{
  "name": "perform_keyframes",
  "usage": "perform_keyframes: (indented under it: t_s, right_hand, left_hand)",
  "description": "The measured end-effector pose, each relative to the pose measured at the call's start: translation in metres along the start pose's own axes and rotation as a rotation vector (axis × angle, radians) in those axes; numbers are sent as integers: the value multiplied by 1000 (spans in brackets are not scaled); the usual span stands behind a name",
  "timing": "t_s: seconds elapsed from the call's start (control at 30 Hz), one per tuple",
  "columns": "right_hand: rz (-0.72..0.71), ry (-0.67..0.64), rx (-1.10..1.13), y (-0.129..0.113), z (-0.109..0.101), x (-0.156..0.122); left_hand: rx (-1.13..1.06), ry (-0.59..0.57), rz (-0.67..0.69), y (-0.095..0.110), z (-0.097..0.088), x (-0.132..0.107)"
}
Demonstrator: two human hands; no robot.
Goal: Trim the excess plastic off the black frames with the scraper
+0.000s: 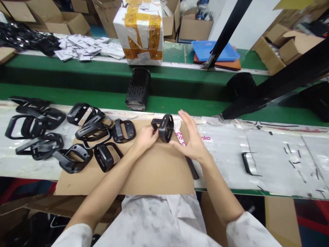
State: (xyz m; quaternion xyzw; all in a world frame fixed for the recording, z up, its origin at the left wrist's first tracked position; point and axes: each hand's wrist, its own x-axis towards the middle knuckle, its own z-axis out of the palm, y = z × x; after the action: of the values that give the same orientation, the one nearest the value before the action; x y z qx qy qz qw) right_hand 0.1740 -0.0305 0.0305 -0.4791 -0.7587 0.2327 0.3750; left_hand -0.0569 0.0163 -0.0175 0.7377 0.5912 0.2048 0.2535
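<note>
A black plastic frame part (pixel 164 127) is held up over a brown cardboard sheet (pixel 154 171). My left hand (pixel 146 138) is closed on the part's left side. My right hand (pixel 189 137) is beside the part on the right, fingers stretched and apart, its thumb and palm touching the part's lower right edge. A white printed label strip (pixel 179 135) lies on the bench just behind the part. A thin black tool (pixel 192 167) lies on the cardboard under my right wrist.
Several more black frame parts (pixel 77 137) lie piled to the left on the cardboard and the white bench top (pixel 269 151). A black strip (pixel 248 164) lies to the right. Behind runs a green conveyor (pixel 77 92) with a black ribbed housing (pixel 138 88), a taped white box (pixel 140 32) and cardboard boxes.
</note>
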Motion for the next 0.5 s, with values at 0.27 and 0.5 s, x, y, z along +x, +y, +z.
perform_keyframes:
  t_s: [0.27,0.5]
  right_hand:
    - [491,-95,-302,12,6,-67]
    - [686,-63,158,11,-20,-74]
  left_hand:
    - [21,81,131,-20,7,23]
    - [72,71,156,-17,9,26]
